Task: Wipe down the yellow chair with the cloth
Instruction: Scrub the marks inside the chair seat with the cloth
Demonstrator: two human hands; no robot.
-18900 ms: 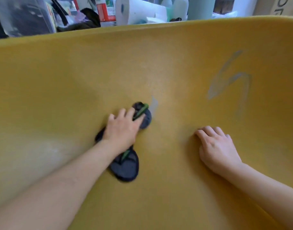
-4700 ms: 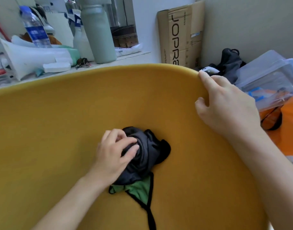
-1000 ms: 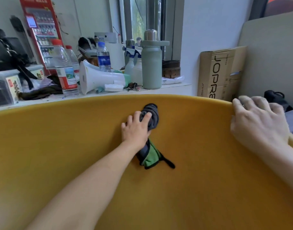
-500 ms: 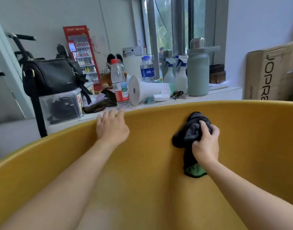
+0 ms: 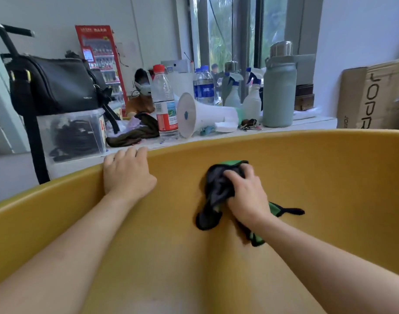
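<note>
Yellow chair (image 5: 329,189) fills the lower half of the view, its curved shell wrapping round both forearms and its rim running just in front of a cluttered sill. The cloth (image 5: 214,191) — dark, with a green edge and a thin tail trailing to the right — is bunched against the inner wall of the shell, a little below the rim. The right hand (image 5: 246,198) grips it, fingers curled into the wad and the palm bearing down, which looks like the way to keep pressure on the plastic while rubbing. The left hand (image 5: 126,175) lies flat on the wall further left, fingers fairly straight with their tips reaching onto the rim; it holds nothing and probably steadies the chair against the push of the wiping. Beyond the rim stand a water bottle (image 5: 164,103), a white megaphone (image 5: 200,116), spray bottles (image 5: 253,98) and a tall green flask (image 5: 279,91), with a black bag (image 5: 56,85) over a clear bin (image 5: 74,137) at the left and a cardboard box (image 5: 375,96) at the right — all near enough that a wide stroke over the rim might knock them.
</note>
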